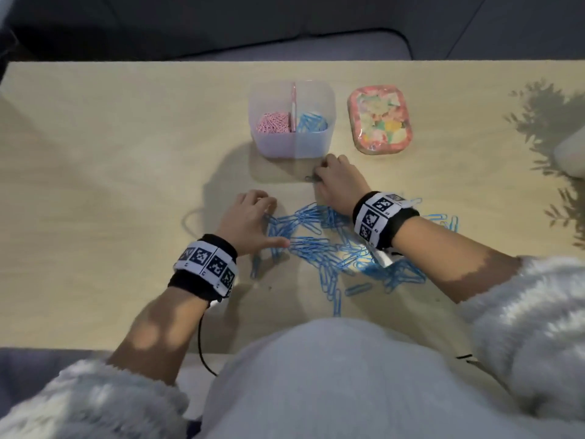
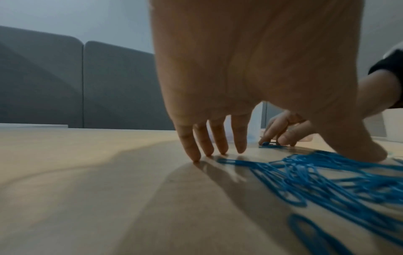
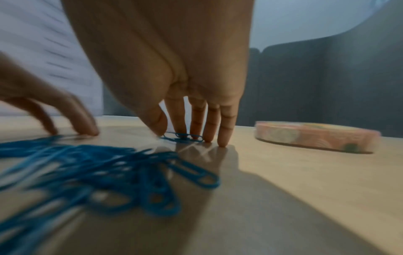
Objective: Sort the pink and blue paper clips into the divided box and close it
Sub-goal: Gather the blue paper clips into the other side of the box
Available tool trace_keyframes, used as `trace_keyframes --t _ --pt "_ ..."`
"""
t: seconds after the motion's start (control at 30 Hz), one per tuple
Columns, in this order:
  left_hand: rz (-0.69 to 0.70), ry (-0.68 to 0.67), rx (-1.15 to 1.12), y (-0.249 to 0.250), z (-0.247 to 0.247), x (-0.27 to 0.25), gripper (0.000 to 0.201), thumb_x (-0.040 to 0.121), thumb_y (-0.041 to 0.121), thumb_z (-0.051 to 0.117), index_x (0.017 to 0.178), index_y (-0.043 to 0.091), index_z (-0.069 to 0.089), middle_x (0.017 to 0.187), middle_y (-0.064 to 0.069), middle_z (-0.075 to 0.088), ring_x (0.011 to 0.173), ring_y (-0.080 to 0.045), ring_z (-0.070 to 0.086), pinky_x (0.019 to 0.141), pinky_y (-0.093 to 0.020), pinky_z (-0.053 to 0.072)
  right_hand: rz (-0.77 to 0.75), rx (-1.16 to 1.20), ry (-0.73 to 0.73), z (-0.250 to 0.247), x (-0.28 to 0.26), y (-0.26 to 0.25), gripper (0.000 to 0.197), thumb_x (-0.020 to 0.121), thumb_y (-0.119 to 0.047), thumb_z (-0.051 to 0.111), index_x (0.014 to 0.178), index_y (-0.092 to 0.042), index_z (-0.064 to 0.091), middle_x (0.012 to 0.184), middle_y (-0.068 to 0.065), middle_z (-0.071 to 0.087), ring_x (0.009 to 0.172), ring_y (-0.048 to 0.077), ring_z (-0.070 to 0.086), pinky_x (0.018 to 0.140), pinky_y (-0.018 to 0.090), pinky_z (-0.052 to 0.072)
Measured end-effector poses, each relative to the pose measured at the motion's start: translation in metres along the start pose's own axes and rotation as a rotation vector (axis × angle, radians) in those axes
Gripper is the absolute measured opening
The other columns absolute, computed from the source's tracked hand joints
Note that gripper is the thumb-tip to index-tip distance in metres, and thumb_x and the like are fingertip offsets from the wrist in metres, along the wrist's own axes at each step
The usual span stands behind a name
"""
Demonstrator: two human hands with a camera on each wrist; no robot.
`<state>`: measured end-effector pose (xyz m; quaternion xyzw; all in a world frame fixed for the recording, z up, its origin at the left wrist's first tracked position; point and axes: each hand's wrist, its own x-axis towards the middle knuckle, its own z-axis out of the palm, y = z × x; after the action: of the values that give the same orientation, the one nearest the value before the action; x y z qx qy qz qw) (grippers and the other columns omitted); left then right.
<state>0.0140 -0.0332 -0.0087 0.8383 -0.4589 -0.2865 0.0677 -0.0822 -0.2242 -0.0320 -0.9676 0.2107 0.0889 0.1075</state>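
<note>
The translucent divided box (image 1: 292,144) stands open at the far middle of the wooden table (image 1: 95,185), with pink paper clips (image 1: 273,123) in its left compartment and blue paper clips (image 1: 311,122) in its right one, and its flowered lid (image 1: 380,118) lies just beside it on the right. A loose heap of blue clips (image 1: 332,245) lies nearer the person; the right hand (image 1: 337,182) pinches a few blue clips (image 3: 183,137) between thumb and fingers just in front of the box. The left hand (image 1: 250,221) rests with straight, spread fingers (image 2: 196,146) on the table at the heap's left edge, gripping nothing
</note>
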Motion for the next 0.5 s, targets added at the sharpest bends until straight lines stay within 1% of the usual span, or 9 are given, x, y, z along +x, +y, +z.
trace_keyframes --t 0.03,0.1,0.17,0.2,0.23,0.3,0.33,0.4,0.5 --pt "0.002 0.02 0.024 0.002 0.003 -0.002 0.099 0.051 0.076 0.062 0.125 0.011 0.05 0.13 -0.011 0.045 0.12 -0.03 0.04 0.106 -0.036 0.033 -0.046 -0.011 -0.006 0.004 -0.006 -0.005 0.03 0.09 -0.015 0.043 0.115 -0.002 0.056 0.121 0.021 0.049 0.11 0.038 0.045 0.086 0.046 0.043" --pt "0.002 0.061 0.061 0.006 0.011 -0.001 0.081 0.061 0.059 0.073 0.122 0.01 0.051 0.128 -0.011 0.044 0.118 -0.031 0.039 0.102 -0.038 0.035 -0.122 -0.012 -0.017 0.011 -0.021 -0.014 0.03 0.09 -0.016 0.045 0.113 -0.002 0.057 0.118 0.021 0.052 0.109 0.039 0.047 0.084 0.046 0.044" --pt "-0.007 0.083 0.054 0.01 0.014 0.003 0.06 0.071 0.042 0.073 0.118 0.01 0.052 0.126 -0.011 0.044 0.115 -0.03 0.039 0.098 -0.038 0.036 -0.195 -0.006 -0.056 0.016 -0.037 -0.019 0.028 0.086 -0.019 0.046 0.106 -0.004 0.06 0.108 0.021 0.057 0.099 0.04 0.053 0.076 0.045 0.048" --pt "0.002 0.083 0.041 0.012 0.014 0.005 0.051 0.075 0.035 0.071 0.116 0.011 0.054 0.125 -0.011 0.046 0.114 -0.03 0.04 0.097 -0.037 0.036 -0.222 -0.017 -0.086 0.017 -0.044 -0.02 0.031 0.085 -0.023 0.042 0.103 -0.006 0.061 0.104 0.02 0.058 0.094 0.039 0.055 0.073 0.044 0.05" --pt "0.023 0.076 0.027 0.015 0.014 0.007 0.044 0.078 0.029 0.069 0.115 0.011 0.056 0.123 -0.012 0.048 0.113 -0.031 0.043 0.095 -0.036 0.036 -0.244 -0.018 -0.09 0.017 -0.048 -0.021 0.036 0.085 -0.027 0.038 0.104 -0.007 0.061 0.105 0.018 0.058 0.094 0.038 0.055 0.074 0.044 0.05" --pt "0.072 0.06 0.018 0.02 0.015 0.011 0.038 0.08 0.02 0.067 0.115 0.009 0.059 0.119 -0.013 0.051 0.11 -0.032 0.048 0.094 -0.037 0.037 -0.219 0.035 -0.119 0.01 -0.053 -0.019 0.037 0.091 -0.031 0.038 0.113 -0.011 0.058 0.115 0.015 0.053 0.105 0.034 0.049 0.085 0.043 0.046" --pt "0.084 0.056 0.016 0.021 0.014 0.011 0.037 0.081 0.019 0.066 0.116 0.008 0.058 0.119 -0.014 0.053 0.11 -0.032 0.049 0.094 -0.037 0.038 -0.181 0.087 -0.133 0.005 -0.054 -0.016 0.036 0.092 -0.033 0.044 0.117 -0.012 0.056 0.119 0.013 0.051 0.11 0.032 0.045 0.09 0.042 0.043" --pt "0.089 0.073 0.029 0.021 0.014 0.011 0.042 0.082 0.024 0.065 0.121 0.009 0.055 0.12 -0.012 0.053 0.11 -0.031 0.049 0.095 -0.037 0.038 -0.122 0.166 -0.117 -0.002 -0.053 -0.01 0.042 0.088 -0.039 0.054 0.12 -0.012 0.053 0.121 0.011 0.049 0.113 0.029 0.042 0.092 0.04 0.041" --pt "0.102 0.076 0.078 0.022 0.015 0.011 0.047 0.081 0.032 0.066 0.121 0.011 0.054 0.12 -0.01 0.052 0.11 -0.029 0.047 0.094 -0.038 0.041 -0.158 0.087 -0.176 -0.003 -0.053 -0.012 0.051 0.081 -0.044 0.062 0.119 -0.013 0.053 0.122 0.009 0.047 0.113 0.028 0.042 0.091 0.039 0.041"
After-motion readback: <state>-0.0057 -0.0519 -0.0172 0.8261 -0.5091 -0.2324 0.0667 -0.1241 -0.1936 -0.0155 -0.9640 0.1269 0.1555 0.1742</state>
